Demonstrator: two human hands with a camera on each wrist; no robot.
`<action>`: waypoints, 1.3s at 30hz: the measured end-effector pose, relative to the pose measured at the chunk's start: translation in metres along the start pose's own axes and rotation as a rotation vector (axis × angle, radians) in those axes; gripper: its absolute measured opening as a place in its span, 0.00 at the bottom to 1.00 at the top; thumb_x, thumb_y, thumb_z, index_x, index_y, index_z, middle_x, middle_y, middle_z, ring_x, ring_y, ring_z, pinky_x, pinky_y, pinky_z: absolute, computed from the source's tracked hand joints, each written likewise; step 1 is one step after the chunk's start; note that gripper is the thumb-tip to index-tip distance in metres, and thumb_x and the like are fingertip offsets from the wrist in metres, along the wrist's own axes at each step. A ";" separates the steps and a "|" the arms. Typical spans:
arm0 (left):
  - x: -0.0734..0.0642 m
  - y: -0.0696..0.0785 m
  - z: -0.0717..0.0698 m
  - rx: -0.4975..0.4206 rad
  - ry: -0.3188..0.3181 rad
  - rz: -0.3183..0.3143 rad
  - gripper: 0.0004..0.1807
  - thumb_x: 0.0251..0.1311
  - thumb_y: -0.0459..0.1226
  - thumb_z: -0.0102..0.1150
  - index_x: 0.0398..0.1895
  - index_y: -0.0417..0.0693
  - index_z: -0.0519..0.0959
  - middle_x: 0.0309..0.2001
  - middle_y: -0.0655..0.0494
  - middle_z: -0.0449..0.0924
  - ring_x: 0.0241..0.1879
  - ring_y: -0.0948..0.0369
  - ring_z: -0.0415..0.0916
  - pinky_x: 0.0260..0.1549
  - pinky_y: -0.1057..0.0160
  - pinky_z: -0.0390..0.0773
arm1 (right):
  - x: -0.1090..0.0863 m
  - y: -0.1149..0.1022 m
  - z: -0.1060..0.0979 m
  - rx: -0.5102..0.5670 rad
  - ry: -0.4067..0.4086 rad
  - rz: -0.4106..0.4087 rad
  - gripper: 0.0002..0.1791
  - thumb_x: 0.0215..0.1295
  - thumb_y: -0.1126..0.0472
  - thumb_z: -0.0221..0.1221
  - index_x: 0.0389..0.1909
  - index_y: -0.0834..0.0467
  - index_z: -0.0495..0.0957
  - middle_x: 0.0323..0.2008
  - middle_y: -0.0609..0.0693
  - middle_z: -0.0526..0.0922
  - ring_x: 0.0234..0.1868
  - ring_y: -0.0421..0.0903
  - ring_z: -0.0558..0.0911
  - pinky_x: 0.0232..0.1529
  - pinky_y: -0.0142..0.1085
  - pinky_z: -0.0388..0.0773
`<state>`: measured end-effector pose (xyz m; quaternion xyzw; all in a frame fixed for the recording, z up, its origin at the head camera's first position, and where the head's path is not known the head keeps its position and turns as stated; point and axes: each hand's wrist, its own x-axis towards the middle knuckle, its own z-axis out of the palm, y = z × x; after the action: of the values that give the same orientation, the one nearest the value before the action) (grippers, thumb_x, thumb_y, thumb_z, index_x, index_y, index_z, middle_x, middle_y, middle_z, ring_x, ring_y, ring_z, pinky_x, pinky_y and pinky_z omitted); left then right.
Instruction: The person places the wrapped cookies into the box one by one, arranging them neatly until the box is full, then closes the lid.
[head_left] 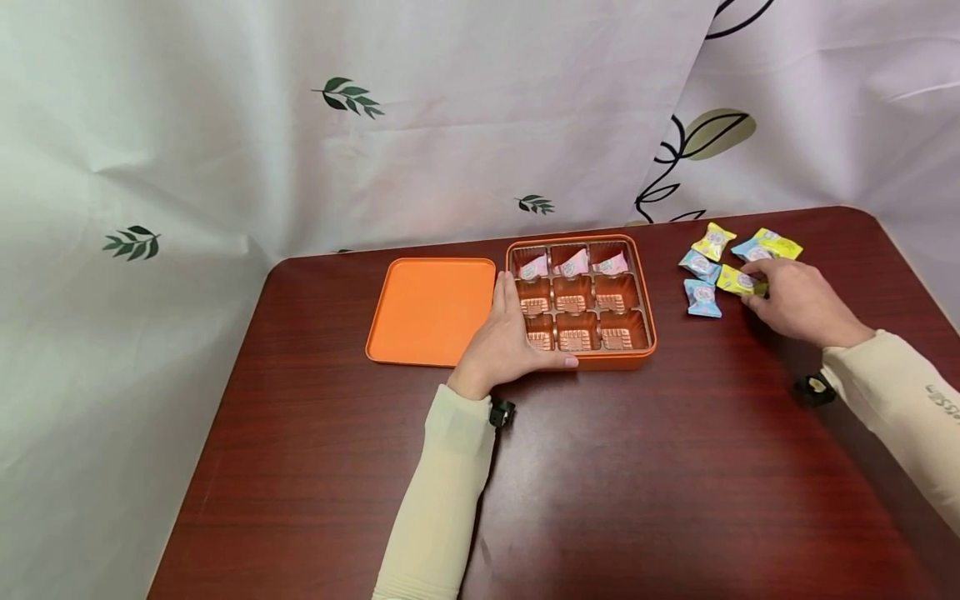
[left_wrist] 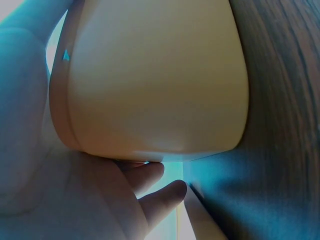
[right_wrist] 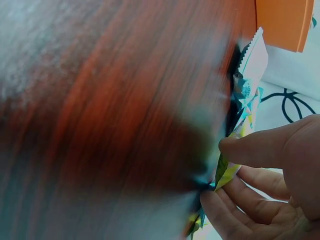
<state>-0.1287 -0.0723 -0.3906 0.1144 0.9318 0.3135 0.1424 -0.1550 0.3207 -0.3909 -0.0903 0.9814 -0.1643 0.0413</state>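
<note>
An orange box (head_left: 649, 333) holds a brown tray divided into compartments, with pink-wrapped candies (head_left: 573, 263) in the back row. My left hand (head_left: 501, 342) rests against the box's front left corner. Its fingers lie straight along the left side and its thumb stretches along the front; in the left wrist view the box wall (left_wrist: 155, 85) fills the space beside the palm. On the right, my right hand (head_left: 798, 302) pinches a yellow-wrapped candy (head_left: 735, 280) between thumb and fingertips, low over the table. Around it lie blue-wrapped candies (head_left: 702, 298) and more yellow-wrapped candies (head_left: 714, 241).
The orange lid (head_left: 431, 312) lies flat on the table, left of the box. A dark red wooden table (head_left: 637, 483) carries everything, its back edge close to a white curtain (head_left: 450, 167) with leaf prints. Each wrist wears a small black camera (head_left: 501, 412).
</note>
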 end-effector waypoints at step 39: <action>-0.001 0.000 0.000 0.000 -0.002 -0.003 0.84 0.35 0.69 0.75 0.80 0.45 0.24 0.81 0.50 0.20 0.79 0.56 0.37 0.62 0.55 0.71 | 0.001 -0.024 -0.010 0.005 0.069 -0.042 0.22 0.60 0.68 0.63 0.53 0.77 0.74 0.40 0.71 0.81 0.37 0.61 0.77 0.39 0.57 0.72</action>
<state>-0.1282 -0.0727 -0.3908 0.1136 0.9319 0.3130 0.1438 -0.1529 0.3018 -0.3739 -0.1051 0.9797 -0.1706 0.0042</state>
